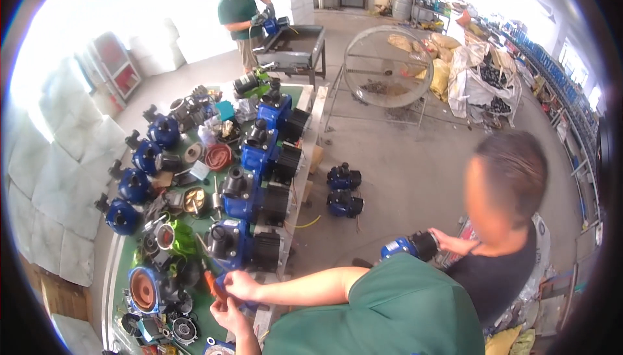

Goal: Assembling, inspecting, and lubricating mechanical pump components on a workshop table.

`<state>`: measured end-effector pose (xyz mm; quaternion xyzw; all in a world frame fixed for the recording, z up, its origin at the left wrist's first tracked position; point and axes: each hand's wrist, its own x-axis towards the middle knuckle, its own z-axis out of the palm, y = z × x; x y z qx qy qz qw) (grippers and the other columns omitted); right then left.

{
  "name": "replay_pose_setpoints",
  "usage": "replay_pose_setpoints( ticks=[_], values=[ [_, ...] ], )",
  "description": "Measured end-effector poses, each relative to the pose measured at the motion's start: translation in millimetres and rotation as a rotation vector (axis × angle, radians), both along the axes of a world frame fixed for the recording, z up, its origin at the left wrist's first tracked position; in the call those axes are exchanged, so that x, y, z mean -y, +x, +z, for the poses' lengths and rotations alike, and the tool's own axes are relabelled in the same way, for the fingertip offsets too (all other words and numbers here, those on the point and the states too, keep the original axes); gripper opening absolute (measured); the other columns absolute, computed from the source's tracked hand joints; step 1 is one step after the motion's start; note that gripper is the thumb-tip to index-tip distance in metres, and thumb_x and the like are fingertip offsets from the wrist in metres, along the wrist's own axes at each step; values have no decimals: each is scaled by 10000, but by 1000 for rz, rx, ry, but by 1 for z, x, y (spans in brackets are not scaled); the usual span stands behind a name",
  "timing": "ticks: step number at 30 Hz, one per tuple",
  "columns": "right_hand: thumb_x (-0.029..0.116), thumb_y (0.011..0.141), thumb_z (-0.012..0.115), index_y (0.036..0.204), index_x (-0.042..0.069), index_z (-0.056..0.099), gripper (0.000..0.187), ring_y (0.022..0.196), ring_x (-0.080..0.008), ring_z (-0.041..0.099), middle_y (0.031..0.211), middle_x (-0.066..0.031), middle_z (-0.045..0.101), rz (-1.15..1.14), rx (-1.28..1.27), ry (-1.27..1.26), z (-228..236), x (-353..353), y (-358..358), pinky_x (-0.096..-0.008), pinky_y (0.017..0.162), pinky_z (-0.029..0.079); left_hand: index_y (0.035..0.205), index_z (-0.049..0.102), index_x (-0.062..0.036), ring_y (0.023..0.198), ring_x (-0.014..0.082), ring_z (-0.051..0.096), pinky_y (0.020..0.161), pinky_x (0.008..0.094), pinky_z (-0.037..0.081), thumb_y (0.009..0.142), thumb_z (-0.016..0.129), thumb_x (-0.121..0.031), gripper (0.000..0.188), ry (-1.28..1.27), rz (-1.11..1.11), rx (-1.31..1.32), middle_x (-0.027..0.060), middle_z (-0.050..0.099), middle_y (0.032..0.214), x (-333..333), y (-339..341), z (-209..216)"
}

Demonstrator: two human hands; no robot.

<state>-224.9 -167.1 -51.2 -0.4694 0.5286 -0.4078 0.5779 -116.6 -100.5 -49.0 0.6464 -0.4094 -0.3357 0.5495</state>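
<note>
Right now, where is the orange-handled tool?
In the head view, the orange-handled tool is low and left of centre, over the green table, close beside the person's left hand and right hand.

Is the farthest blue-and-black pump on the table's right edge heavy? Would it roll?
That boxy, metallic-looking blue-and-black pump is likely heavy, because it's bulky. With that boxy body, it probably won't roll easily.
</note>
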Motion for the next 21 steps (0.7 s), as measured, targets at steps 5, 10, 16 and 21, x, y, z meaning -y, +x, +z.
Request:
replay_pose_setpoints(
  ticks=[5, 10, 16, 21],
  values=[
    [137, 842, 641, 919, -14, 698, 179, 819, -209, 708, 873, -142, 735, 28, -48, -63, 6, 0, -14, -354, 745, 551, 1122, 486, 82, 971, 237, 643, 839, 318, 548, 892, 596, 55, 257, 23, -53, -60, 188, 619, 1077, 0, -2, 3],
    [159, 844, 629, 918, 7, 672, 175, 857, -329, 684, 895, -191, 681, 52, -124, -350, 11, -13, -24, -401, 768, 533, 1094, 528, 93, 928, 217, 650, 805, 308, 559, 899, 616, 24, 225, 48, -1, -205, 162, 633, 1044, -3, -2, 17],
    [118, 819, 623, 895, 35, 614, 113, 864, -356, 617, 896, -161, 593, 395, -188, -758, 7, -21, -38, -435, 774, 507, 1049, 549, 25, 779, 192, 677, 693, 324, 607, 934, 638, -52, 164, 195, 82, -370, 119, 652, 942, -19, 18, 20],
    [120, 778, 618, 810, 35, 620, 91, 782, -354, 620, 845, -180, 598, 812, -208, -1065, 8, 5, -54, -424, 700, 523, 1116, 559, 91, 845, 236, 678, 719, 344, 595, 915, 643, -40, 254, 240, 59, -361, 166, 663, 1015, -26, 22, 38]
  ],
)
